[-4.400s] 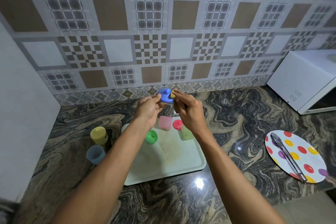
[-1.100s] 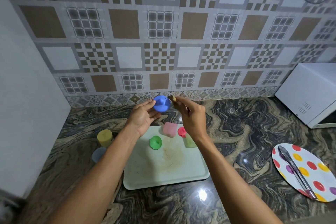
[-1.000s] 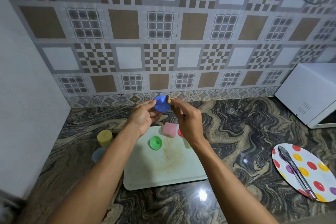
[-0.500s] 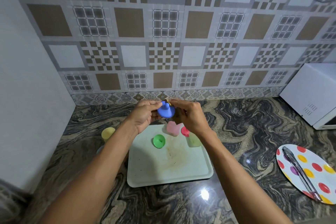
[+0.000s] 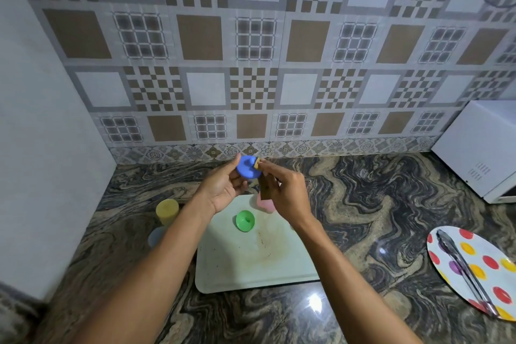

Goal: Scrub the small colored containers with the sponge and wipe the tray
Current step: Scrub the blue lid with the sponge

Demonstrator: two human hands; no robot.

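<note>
My left hand (image 5: 224, 187) holds a small blue container (image 5: 248, 167) up above the far edge of the pale green tray (image 5: 251, 265). My right hand (image 5: 284, 193) pinches a small brownish sponge (image 5: 264, 187), whose yellow tip touches the blue container's rim. A green container (image 5: 245, 220) lies on the tray, and a pink one (image 5: 264, 204) shows partly behind my right hand. A yellow container (image 5: 167, 211) and a pale blue one (image 5: 157, 236) stand on the counter left of the tray. Brown stains mark the tray's middle.
A polka-dot plate (image 5: 474, 268) with metal tongs (image 5: 463, 268) lies at the right on the marble counter. A white microwave (image 5: 480, 148) stands at the back right. A white appliance wall (image 5: 42, 148) closes off the left side. The tiled wall runs behind.
The blue container has turned in my left hand, its flat side now facing me. My right hand keeps the sponge against its rim, shifting slightly right.
</note>
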